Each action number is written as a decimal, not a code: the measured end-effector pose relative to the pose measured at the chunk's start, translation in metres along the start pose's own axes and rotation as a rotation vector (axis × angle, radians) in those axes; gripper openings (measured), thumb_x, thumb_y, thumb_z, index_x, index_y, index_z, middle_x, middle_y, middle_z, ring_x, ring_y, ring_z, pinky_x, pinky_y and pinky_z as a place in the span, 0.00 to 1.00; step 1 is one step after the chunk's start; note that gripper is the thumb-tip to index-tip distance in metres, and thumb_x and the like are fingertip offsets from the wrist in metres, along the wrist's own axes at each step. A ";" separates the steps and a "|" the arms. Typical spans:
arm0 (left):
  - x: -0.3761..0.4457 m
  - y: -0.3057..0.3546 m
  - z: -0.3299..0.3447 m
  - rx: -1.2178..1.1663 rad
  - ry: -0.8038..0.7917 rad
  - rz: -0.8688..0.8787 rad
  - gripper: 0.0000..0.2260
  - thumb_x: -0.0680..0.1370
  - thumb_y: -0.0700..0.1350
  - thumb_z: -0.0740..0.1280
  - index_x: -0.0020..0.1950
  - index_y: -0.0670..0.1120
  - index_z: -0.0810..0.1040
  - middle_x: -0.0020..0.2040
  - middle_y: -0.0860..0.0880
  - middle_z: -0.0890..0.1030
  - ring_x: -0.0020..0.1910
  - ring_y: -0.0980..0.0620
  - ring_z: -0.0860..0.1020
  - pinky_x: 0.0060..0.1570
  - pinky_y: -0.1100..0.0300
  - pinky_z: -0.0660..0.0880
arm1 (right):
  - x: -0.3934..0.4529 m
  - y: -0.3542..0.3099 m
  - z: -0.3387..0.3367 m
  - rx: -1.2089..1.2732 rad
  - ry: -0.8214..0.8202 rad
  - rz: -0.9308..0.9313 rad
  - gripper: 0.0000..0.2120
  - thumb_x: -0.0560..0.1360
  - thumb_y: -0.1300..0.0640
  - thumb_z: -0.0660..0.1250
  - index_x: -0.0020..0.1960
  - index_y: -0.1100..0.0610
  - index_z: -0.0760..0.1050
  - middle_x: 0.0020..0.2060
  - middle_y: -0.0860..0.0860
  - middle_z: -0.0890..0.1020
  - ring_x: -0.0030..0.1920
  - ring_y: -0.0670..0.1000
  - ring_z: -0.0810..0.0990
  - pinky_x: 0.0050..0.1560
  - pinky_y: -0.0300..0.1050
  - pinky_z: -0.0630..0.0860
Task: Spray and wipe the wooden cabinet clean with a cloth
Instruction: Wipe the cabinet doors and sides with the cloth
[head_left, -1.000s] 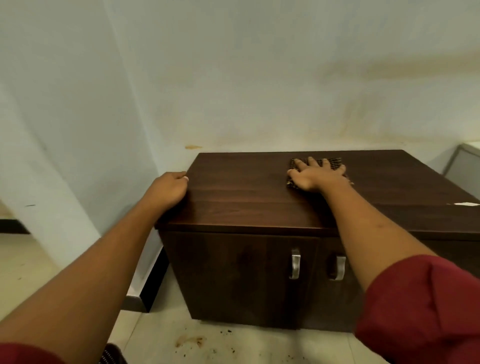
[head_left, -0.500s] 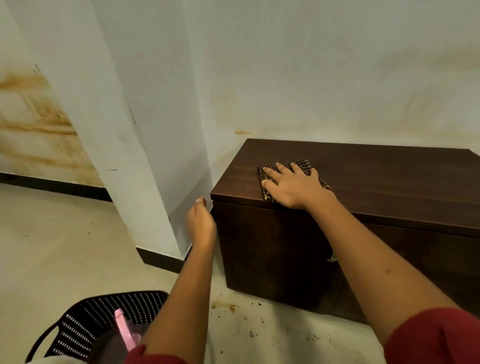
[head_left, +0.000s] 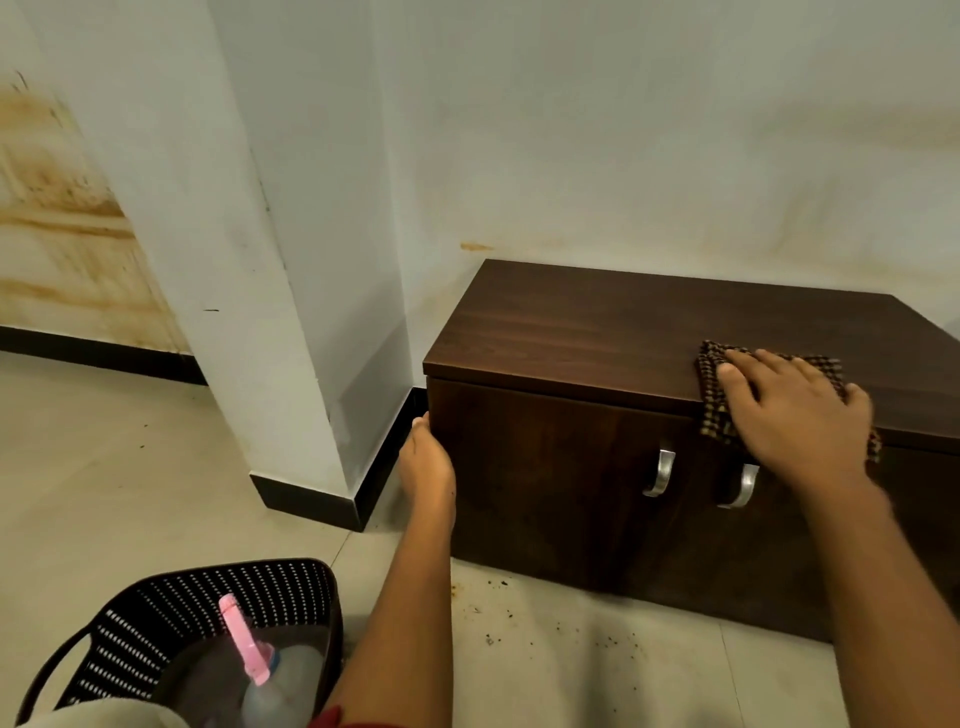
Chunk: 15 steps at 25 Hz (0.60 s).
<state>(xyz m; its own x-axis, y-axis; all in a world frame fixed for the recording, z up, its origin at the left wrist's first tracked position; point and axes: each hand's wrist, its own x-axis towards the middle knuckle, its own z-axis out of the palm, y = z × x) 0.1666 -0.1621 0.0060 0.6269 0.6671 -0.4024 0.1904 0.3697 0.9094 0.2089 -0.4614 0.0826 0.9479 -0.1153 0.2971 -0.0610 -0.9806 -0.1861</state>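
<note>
Your right hand (head_left: 795, 415) lay flat on the checked cloth (head_left: 714, 384), fingers straight and spread, pressing it onto the front edge of the wooden cabinet (head_left: 561, 332) top. The cloth sat toward the right end of the top, folded over the front lip so that part of it hung down the cabinet face, just above the two metal door handles (head_left: 661, 474). Nothing was curled around it; the palm held it down.

Your left hand (head_left: 426, 462) was at the cabinet's left front corner, fingertips touching the vertical edge near the top of the left door. Fingers looked relaxed and held nothing; the view from behind the hand did not show the fingers clearly.

The cabinet stood on the tiled floor (head_left: 130, 467) against the white wall (head_left: 623, 156), with a white pillar (head_left: 234, 260) just to its left. Dark specks and a brownish smear marked the floor in front of the cabinet base.

The spray bottle (head_left: 270, 686), clear-bodied with a pink trigger head, stood inside a black perforated basket (head_left: 156, 608) on the floor at lower left, well apart from the cabinet and from both hands. A red sleeve edge showed at the bottom of the left arm.
</note>
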 end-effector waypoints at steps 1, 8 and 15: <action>0.001 -0.002 -0.001 0.006 -0.030 0.004 0.18 0.83 0.54 0.53 0.63 0.49 0.77 0.57 0.48 0.79 0.59 0.47 0.76 0.64 0.48 0.71 | -0.003 -0.007 0.006 -0.002 0.091 0.035 0.30 0.79 0.34 0.40 0.73 0.43 0.67 0.73 0.48 0.69 0.74 0.54 0.63 0.73 0.64 0.51; 0.012 -0.009 -0.009 0.069 -0.138 0.005 0.22 0.82 0.60 0.50 0.70 0.54 0.72 0.66 0.48 0.76 0.66 0.46 0.73 0.68 0.44 0.67 | -0.024 -0.103 0.038 0.135 0.324 -0.093 0.26 0.79 0.42 0.48 0.65 0.50 0.78 0.64 0.50 0.79 0.68 0.57 0.72 0.72 0.64 0.52; 0.029 -0.028 -0.017 -0.009 -0.307 0.130 0.24 0.79 0.64 0.49 0.71 0.58 0.71 0.70 0.51 0.74 0.69 0.51 0.70 0.70 0.48 0.66 | -0.048 -0.208 0.070 0.138 0.397 -0.465 0.23 0.79 0.43 0.54 0.67 0.53 0.74 0.64 0.53 0.78 0.66 0.59 0.72 0.71 0.65 0.54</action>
<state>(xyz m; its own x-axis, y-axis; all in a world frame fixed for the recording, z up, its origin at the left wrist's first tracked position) 0.1663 -0.1425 -0.0329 0.8441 0.4836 -0.2316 0.0880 0.3012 0.9495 0.1983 -0.2410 0.0418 0.6754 0.2423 0.6965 0.3961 -0.9159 -0.0654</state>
